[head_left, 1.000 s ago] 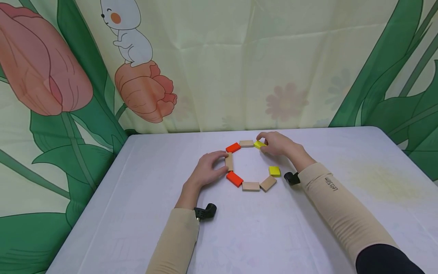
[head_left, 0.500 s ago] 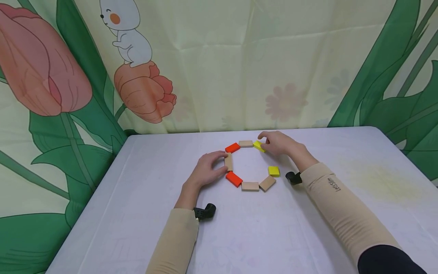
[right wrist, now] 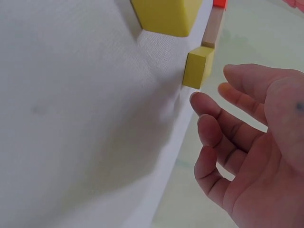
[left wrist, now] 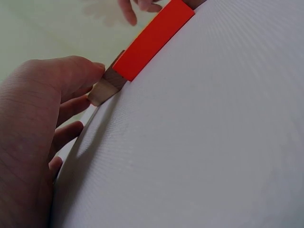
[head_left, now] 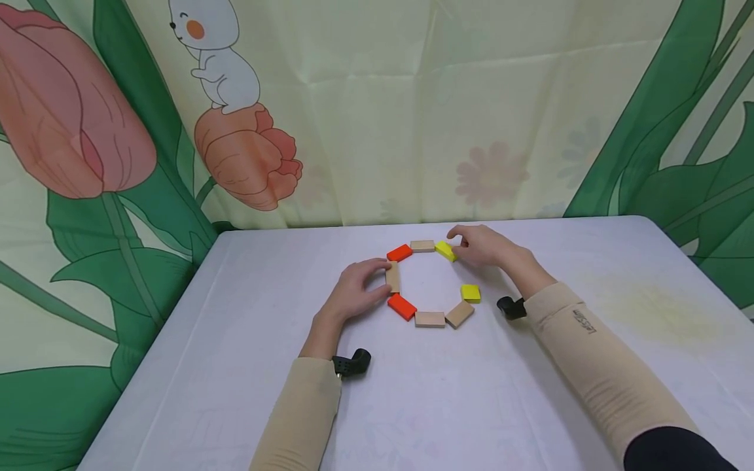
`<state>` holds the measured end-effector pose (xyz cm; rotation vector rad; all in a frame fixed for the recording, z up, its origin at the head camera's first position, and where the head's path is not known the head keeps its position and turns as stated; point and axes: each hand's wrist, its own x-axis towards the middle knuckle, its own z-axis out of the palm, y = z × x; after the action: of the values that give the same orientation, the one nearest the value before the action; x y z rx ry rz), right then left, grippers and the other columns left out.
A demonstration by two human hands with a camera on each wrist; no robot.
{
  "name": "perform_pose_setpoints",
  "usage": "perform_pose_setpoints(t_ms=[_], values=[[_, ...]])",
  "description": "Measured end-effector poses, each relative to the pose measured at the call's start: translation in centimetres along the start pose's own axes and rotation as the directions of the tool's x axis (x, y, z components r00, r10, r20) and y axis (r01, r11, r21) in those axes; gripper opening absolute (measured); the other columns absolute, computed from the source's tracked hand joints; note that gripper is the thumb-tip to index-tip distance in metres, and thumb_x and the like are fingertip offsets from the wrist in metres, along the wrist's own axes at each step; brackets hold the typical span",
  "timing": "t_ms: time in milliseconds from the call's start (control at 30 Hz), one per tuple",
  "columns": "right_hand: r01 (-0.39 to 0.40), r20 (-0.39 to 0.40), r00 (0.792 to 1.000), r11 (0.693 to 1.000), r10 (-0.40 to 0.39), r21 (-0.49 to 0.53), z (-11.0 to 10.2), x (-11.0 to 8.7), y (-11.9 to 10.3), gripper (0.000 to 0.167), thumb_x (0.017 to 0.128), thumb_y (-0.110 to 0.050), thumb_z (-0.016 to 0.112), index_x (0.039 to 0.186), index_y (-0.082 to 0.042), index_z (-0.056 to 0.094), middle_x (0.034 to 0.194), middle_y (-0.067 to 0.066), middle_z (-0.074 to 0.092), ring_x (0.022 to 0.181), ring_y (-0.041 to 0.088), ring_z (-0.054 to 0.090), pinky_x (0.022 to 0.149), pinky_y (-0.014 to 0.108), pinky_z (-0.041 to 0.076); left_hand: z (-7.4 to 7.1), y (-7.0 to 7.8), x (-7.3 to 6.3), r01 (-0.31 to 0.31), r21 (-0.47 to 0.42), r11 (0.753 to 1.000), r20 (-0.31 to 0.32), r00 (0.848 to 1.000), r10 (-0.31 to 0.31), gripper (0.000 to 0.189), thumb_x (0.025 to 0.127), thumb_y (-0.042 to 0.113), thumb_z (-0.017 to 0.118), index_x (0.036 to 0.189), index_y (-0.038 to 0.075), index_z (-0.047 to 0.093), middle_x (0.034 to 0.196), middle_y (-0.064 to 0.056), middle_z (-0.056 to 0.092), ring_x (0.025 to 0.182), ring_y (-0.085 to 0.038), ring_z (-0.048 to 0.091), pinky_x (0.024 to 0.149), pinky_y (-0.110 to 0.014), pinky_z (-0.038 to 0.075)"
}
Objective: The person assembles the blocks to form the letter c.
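Rectangular wooden blocks form an open-sided ring on the table. At its left side, my left hand [head_left: 355,290] pinches a plain wood block [head_left: 393,277] by its two ends, thumb at the near end. A red block [head_left: 402,307] lies just below it; another red block [head_left: 399,252] lies above. By the ring's far right, my right hand [head_left: 484,248] is beside a yellow block [head_left: 445,250]. In the right wrist view, bare space shows between its loosely bent fingers [right wrist: 232,130] and that yellow block [right wrist: 198,67].
A second yellow block [head_left: 470,293] lies on the ring's right, below a gap. Plain blocks [head_left: 430,320] [head_left: 460,314] continue along the front, and another plain block [head_left: 422,246] sits at the back. A patterned curtain [head_left: 377,118] hangs behind the white-covered table [head_left: 235,307].
My right hand has let go of the far yellow block and drawn slightly right; the block has turned and now slants down to the right. My left hand stays at its block.
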<state>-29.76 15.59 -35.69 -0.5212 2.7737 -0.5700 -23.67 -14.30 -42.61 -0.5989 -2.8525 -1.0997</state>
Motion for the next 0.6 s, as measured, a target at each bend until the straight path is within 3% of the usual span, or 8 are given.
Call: perform_pose_setpoints(t_ms=[333,600], values=[[0.086,-0.046,0.995,0.996,-0.087,-0.013,0.1,-1.3,0.6,0.04,0.099,-0.012,0.059,0.137,0.001,0.054,0.098,0.014,0.063,0.078,0.024,0.056,0.073,0.039,0.048,-0.2,0.0,-0.6,0.02,-0.008,1.0,-0.001,1.0,-0.02,0.046,0.092,0.03,0.065,0.137,0.02,0.063,0.144,0.003,0.055,0.136,-0.019,0.044,0.115,-0.046,0.031],[0.076,-0.062,0.995,0.997,-0.075,0.003,0.0,-2.1,0.6,0.042,0.098,-0.012,0.061,0.138,0.001,0.054,0.097,0.012,0.062,0.078,0.025,0.055,0.073,0.039,0.049,-0.6,0.2,-0.6,0.001,-0.028,1.0,0.0,1.0,-0.001,0.046,0.093,0.026,0.067,0.138,0.017,0.062,0.145,0.0,0.055,0.137,-0.02,0.044,0.116,-0.044,0.029]])
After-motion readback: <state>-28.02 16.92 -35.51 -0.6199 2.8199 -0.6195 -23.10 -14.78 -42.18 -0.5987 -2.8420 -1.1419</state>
